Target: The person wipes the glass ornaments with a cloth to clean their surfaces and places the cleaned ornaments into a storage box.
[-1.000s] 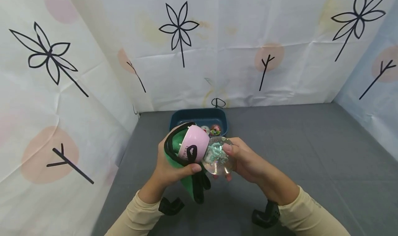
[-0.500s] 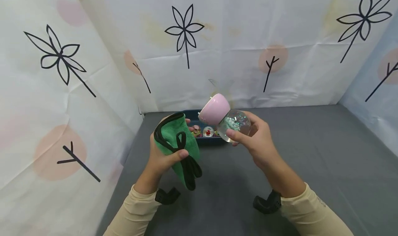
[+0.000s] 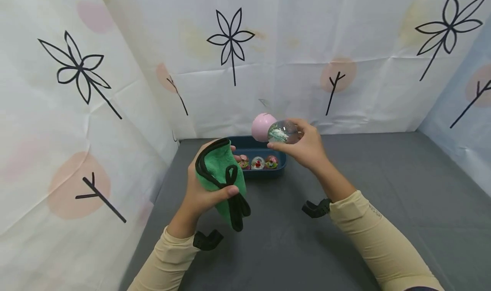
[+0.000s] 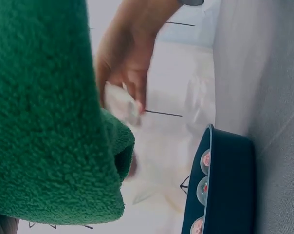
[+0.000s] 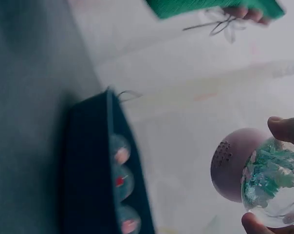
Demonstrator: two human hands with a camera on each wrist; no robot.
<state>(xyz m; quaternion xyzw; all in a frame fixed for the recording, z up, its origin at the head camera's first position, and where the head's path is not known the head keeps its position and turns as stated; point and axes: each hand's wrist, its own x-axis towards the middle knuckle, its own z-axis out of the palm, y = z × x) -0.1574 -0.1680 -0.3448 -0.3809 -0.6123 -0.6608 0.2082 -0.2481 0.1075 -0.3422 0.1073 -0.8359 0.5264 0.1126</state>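
Observation:
In the head view my left hand grips a folded green cloth with black edging and a black loop, thumb across its front. My right hand holds a snow globe by its clear ball, which has white and teal bits inside. The globe's pink base points left, so it lies tilted on its side in the air, over the back of a dark blue tray. From the right wrist view, thumb and fingers span the clear ball, and small holes show on the pink base.
Inside the tray stand several small globes: a middle one with a red figure and a right one with pink and green. The grey tabletop spreads to the right. White printed cloth hangs behind.
My right hand has drawn the snow globe away from the green cloth, up and forward toward the tray, turning its base. My left hand has shifted slightly, still holding the cloth.

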